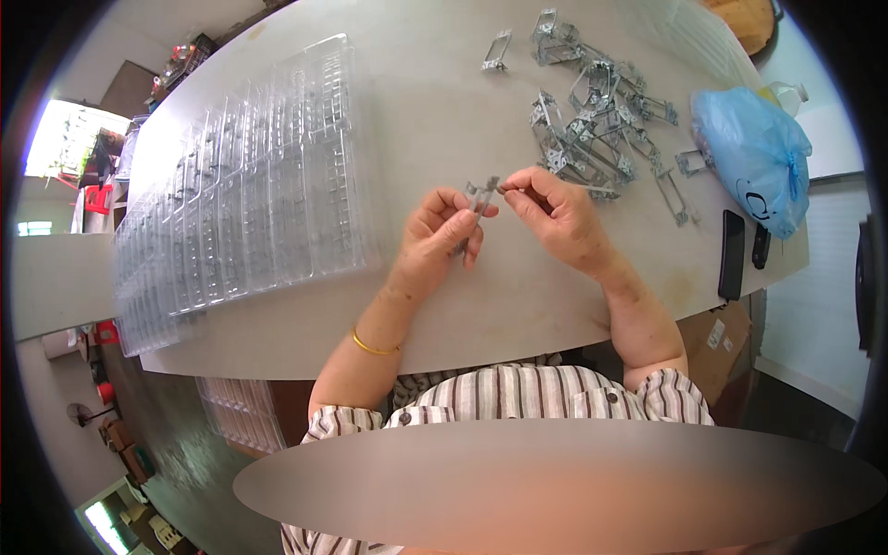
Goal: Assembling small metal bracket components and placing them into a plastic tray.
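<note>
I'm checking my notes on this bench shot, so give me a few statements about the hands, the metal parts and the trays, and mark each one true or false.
1. Both hands meet on one small metal bracket above the table. True: the left hand grips it and the right hand pinches at its top.
2. The pile of metal brackets lies on the person's left. False: it lies to the right, beyond the right hand.
3. Clear plastic trays are spread out on the left of the table. True.
4. The blue plastic bag sits between the two hands. False: it sits at the far right edge of the table.
5. A gold bangle is on the right wrist. False: it is on the left wrist.
</note>
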`<action>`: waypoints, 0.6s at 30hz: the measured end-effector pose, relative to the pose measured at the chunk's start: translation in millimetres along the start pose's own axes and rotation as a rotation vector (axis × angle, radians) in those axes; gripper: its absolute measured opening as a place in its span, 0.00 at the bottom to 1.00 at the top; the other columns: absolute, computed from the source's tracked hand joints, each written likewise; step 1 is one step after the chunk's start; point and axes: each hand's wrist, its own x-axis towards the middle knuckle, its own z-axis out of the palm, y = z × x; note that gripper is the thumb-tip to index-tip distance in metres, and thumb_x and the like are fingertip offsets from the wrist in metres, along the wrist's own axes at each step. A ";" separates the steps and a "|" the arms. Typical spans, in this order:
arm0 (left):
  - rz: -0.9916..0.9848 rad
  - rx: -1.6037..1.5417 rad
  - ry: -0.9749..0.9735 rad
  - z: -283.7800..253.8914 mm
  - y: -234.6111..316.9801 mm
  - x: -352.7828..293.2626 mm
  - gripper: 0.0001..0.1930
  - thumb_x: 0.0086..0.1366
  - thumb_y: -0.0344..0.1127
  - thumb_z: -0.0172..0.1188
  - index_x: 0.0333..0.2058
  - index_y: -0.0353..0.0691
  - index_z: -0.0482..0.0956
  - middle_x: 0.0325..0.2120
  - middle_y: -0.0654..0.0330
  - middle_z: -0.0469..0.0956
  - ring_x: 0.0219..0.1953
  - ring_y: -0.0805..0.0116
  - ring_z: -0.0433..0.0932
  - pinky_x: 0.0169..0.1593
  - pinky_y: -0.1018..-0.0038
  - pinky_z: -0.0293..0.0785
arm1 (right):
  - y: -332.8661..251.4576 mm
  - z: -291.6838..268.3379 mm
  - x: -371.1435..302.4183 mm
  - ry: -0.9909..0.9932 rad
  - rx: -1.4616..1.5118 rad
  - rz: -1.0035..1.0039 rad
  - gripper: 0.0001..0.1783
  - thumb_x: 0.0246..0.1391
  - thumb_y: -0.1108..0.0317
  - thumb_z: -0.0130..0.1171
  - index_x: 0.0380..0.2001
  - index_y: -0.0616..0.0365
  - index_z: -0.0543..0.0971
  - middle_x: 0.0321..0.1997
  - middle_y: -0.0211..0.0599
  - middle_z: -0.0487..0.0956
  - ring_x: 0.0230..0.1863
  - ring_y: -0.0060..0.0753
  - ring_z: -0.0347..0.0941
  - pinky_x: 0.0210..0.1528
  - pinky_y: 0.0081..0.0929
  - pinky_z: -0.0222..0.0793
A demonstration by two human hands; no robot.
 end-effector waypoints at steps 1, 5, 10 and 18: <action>0.007 0.036 -0.011 -0.1 2.2 1.2 0.06 0.73 0.33 0.55 0.43 0.39 0.70 0.47 0.45 0.78 0.27 0.75 0.73 0.27 0.80 0.71 | -0.2 -0.7 3.3 -0.002 -0.024 -0.031 0.07 0.63 0.70 0.59 0.43 0.56 0.79 0.21 0.25 0.74 0.21 0.12 0.63 0.23 0.19 0.58; -0.005 0.120 -0.015 2.2 -11.0 -6.6 0.06 0.72 0.30 0.57 0.42 0.39 0.69 0.43 0.55 0.79 0.26 0.80 0.70 0.26 0.82 0.69 | -1.9 1.7 -7.1 -0.069 0.097 0.074 0.13 0.65 0.71 0.55 0.52 0.58 0.72 0.21 0.26 0.74 0.21 0.14 0.66 0.23 0.19 0.61; -0.001 0.125 -0.073 1.0 -15.3 -12.1 0.07 0.71 0.30 0.58 0.42 0.39 0.69 0.46 0.52 0.78 0.27 0.79 0.70 0.28 0.80 0.68 | -9.1 -9.1 -8.0 -0.254 0.367 0.197 0.14 0.70 0.68 0.50 0.54 0.62 0.69 0.21 0.27 0.73 0.21 0.19 0.70 0.25 0.19 0.68; -0.043 0.188 -0.099 0.8 -4.9 -9.1 0.08 0.70 0.31 0.60 0.43 0.39 0.70 0.44 0.57 0.78 0.28 0.80 0.69 0.29 0.82 0.67 | -4.6 -21.9 2.5 -0.490 0.639 0.356 0.17 0.70 0.64 0.49 0.56 0.62 0.69 0.23 0.31 0.77 0.20 0.25 0.75 0.25 0.23 0.72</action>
